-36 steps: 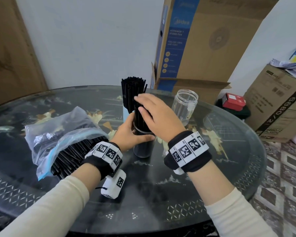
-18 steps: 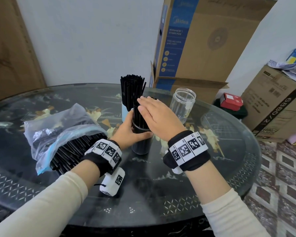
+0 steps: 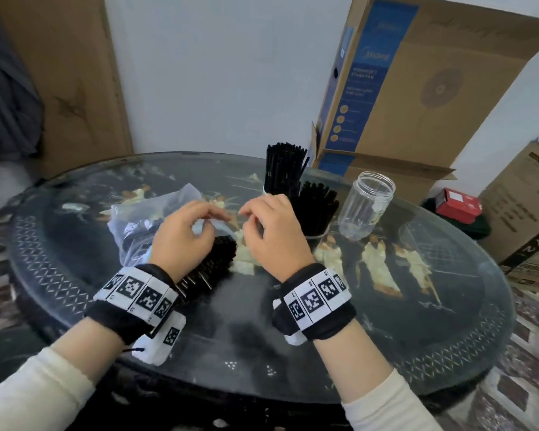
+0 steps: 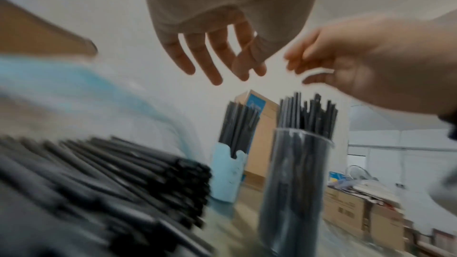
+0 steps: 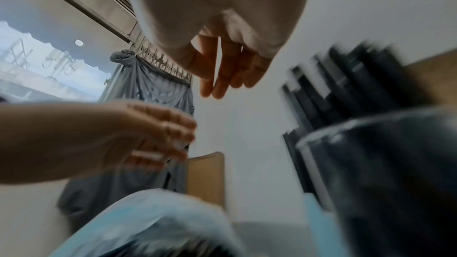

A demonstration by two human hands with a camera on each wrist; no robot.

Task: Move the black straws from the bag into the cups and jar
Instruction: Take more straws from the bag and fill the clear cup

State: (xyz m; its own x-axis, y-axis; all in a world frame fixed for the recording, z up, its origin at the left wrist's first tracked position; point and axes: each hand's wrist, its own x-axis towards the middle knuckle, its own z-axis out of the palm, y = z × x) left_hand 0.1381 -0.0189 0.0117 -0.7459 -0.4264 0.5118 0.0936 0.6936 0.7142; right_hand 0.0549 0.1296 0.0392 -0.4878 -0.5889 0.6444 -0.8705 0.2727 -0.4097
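1. Straws lie in a loose bundle spilling from the bag at about 9 o'clock on the table; their long axis runs from 10 o'clock towards 4 o'clock in the head view, and the near ends stick out of the bag's mouth.
2. They look light, thin, smooth and stiff enough to slide as a bunch; best gripped round the middle of a handful, since loose ones could slip free.
3. Left hand hovers over the bag's mouth, fingers relaxed and slightly apart, holding nothing.
4. Right hand hovers just beside it, fingers loosely curled, holding nothing.
5. Two cups at 12 o'clock already stand packed with upright straws; the jar at 1 o'clock holds none.
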